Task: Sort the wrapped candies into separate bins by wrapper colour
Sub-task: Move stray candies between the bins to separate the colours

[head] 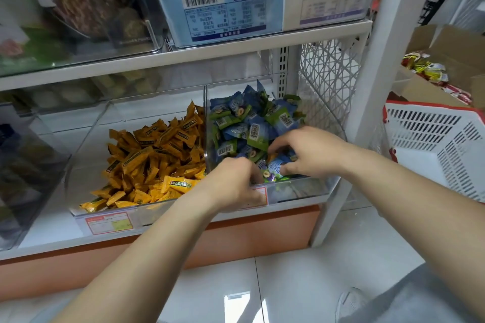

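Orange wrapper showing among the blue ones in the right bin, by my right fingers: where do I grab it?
Pinch the orange candy by its exposed end, coming from above with the right hand, whose fingertips are beside it. Only that end shows; the rest lies under blue candies, so probably lift upward.

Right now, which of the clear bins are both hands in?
The right-hand bin, holding the blue and green wrapped candies. The left hand and right hand both reach over its front wall; the neighbouring bin of orange candies has no hand in it.
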`<state>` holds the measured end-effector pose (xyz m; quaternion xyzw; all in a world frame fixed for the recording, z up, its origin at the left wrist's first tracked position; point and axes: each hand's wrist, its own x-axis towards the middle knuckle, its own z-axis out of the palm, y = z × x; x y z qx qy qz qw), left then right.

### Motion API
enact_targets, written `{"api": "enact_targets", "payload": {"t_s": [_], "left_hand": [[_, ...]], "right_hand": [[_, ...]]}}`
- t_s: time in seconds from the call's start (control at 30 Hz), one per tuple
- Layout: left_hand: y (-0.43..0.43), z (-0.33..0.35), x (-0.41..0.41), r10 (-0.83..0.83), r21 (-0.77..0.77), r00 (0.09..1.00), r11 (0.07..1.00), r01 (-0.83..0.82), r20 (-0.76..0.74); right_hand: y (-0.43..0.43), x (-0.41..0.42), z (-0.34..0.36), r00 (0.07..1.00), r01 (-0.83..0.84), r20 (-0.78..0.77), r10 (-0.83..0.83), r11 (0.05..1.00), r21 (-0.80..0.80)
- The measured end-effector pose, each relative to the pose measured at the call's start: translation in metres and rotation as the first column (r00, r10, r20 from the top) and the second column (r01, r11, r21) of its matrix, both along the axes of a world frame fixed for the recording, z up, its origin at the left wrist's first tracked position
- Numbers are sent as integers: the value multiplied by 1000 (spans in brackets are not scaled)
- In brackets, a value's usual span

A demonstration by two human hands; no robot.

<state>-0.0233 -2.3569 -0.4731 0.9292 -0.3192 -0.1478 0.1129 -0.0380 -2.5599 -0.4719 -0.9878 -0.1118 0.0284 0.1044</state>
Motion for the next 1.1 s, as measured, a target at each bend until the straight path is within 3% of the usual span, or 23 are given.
{"api": "enact_targets", "payload": {"t_s": [0.17, 0.27, 0.37, 0.43, 0.53, 0.6, 0.67, 0.73, 0.77, 0.83, 0.9, 0.97, 1.03, 1.1], "left_hand": [[30, 15, 5, 35, -276, 998, 961, -21, 45], [46, 27, 5, 205, -586, 978, 798, -143, 41], [46, 31, 1, 285, -815, 951, 521, -255, -115], [36, 28, -2, 309, -855, 937, 429, -291, -164], [31, 29, -2, 273, -858, 920, 357, -369, -282], [42, 31, 1, 286, -855, 927, 389, -343, -242], [57, 31, 7, 415, -795, 910, 554, -246, 7], [70, 27, 11, 492, -649, 845, 716, -256, 209], [74, 23, 13, 508, -579, 834, 755, -308, 218], [79, 12, 13, 492, -429, 862, 809, -401, 123], [81, 0, 9, 400, -299, 915, 880, -369, 48], [82, -10, 7, 319, -234, 942, 928, -289, 102], [85, -14, 7, 293, -235, 939, 940, -248, 180], [86, -18, 9, 278, -255, 937, 941, -222, 211]], "right_hand": [[4, -3, 6, 995, 28, 94, -29, 1000, 8], [21, -7, 17, 978, -12, 203, -54, 952, 307], [50, -14, 26, 1000, 10, -12, -2, 654, 756], [60, -17, 25, 997, 63, -75, 7, 459, 886], [60, -14, 24, 998, 41, -15, -67, 410, 911], [56, -8, 26, 990, 1, 59, -131, 413, 911], [44, 0, 26, 925, -38, 257, -280, 605, 795], [30, 7, 26, 833, 25, 440, -335, 818, 575], [24, 10, 24, 824, 84, 456, -337, 868, 489], [17, 14, 19, 891, 198, 332, -309, 924, 328], [21, 14, 15, 934, 245, 229, -273, 959, 142], [31, 10, 19, 895, 216, 368, -253, 967, 138], [49, 4, 24, 863, 62, 471, -181, 964, 257], [72, 0, 20, 950, -74, 306, -57, 913, 401]]}}
